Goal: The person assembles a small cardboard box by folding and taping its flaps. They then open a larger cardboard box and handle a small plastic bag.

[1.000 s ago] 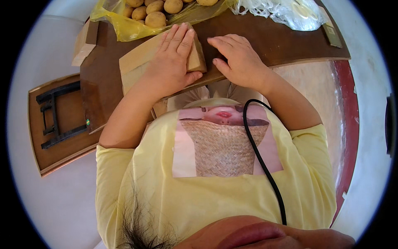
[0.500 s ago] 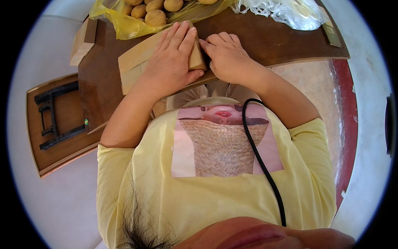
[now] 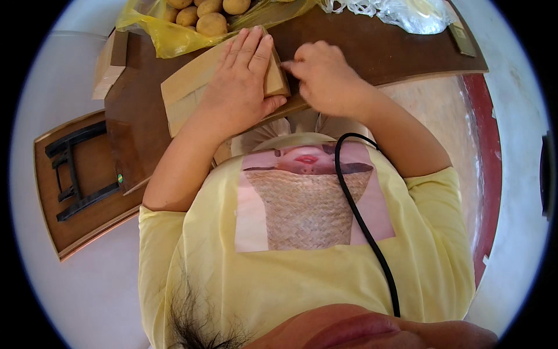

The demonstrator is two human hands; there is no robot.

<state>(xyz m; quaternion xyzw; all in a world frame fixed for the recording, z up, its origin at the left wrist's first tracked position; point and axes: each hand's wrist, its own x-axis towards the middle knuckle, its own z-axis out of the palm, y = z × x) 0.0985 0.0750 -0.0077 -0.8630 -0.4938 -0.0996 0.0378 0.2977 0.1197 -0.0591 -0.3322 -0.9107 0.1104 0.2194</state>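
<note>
A brown cardboard box (image 3: 189, 81) lies at the near edge of the dark table, a strip of tape along its top. My left hand (image 3: 241, 75) rests flat across the box, fingers stretched toward its far side and thumb by the near right corner. Just past the box's right end is my right hand (image 3: 328, 75), its fingers curled in. Its slightly blurred fingertips point at that end; whether they touch it or pinch something small I cannot make out.
Beyond the box, a yellow plastic bag (image 3: 174, 41) holds several potatoes (image 3: 211, 24). Clear plastic bags (image 3: 407, 14) lie at the far right, near a flat dark object (image 3: 461, 39). More cardboard (image 3: 110, 64) stands at left, above a lower brown panel (image 3: 93, 168) with a black frame. A black cable (image 3: 363, 227) hangs over my shirt.
My right hand has drawn slightly away from the box's end, and its fingers have curled more. The left hand stays flat on the box. The view has shifted a little.
</note>
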